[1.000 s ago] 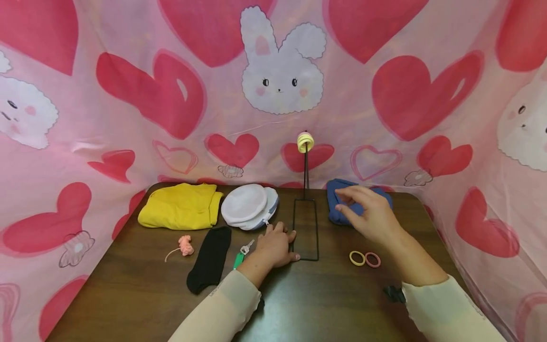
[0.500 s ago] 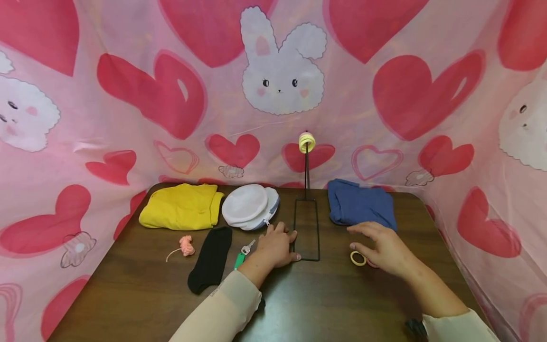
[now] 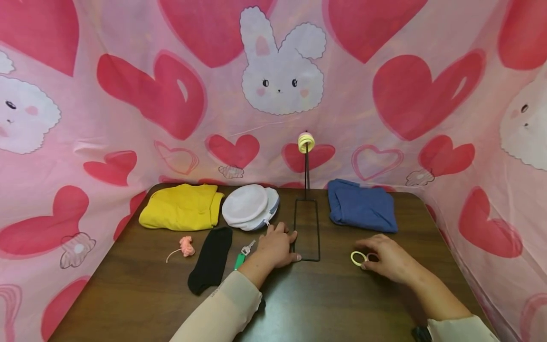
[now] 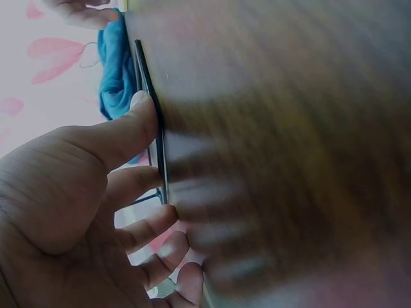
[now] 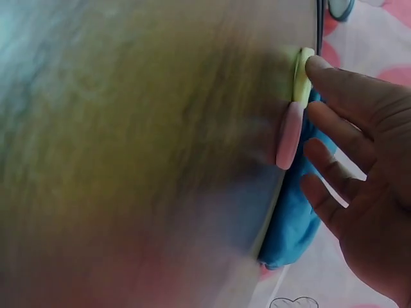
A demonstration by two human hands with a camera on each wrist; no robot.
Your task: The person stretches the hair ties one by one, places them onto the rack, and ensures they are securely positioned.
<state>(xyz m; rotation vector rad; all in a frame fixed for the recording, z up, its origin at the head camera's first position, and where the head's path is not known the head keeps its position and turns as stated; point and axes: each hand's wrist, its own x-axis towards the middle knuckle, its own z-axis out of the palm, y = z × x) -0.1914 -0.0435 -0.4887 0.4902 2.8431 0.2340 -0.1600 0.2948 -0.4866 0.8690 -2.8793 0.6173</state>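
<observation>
My left hand (image 3: 275, 247) rests on the table at the left bar of a black wire stand (image 3: 318, 232), thumb and fingertips against its base. The fingers are spread and relaxed in the left wrist view. Several yellow and pink hair ties (image 3: 306, 143) hang at the top of the stand. On the right, my right hand (image 3: 391, 259) reaches down over a yellow hair tie (image 3: 353, 262) and a pink hair tie (image 5: 292, 136) lying side by side. The thumb is at the yellow one, the fingers loosely bent. In the head view this hand partly hides the pink one.
A folded blue cloth (image 3: 362, 209) lies behind my right hand. Leftward are a yellow cloth (image 3: 179, 207), a white round zip pouch (image 3: 244, 204), a black sock (image 3: 210, 260), keys with a green tag (image 3: 240, 260) and a pink yarn piece (image 3: 186, 246). Patterned fabric walls surround the table (image 3: 316, 304).
My right hand has come down and toward me, from over the blue cloth to the two hair ties. The left hand keeps its place at the stand.
</observation>
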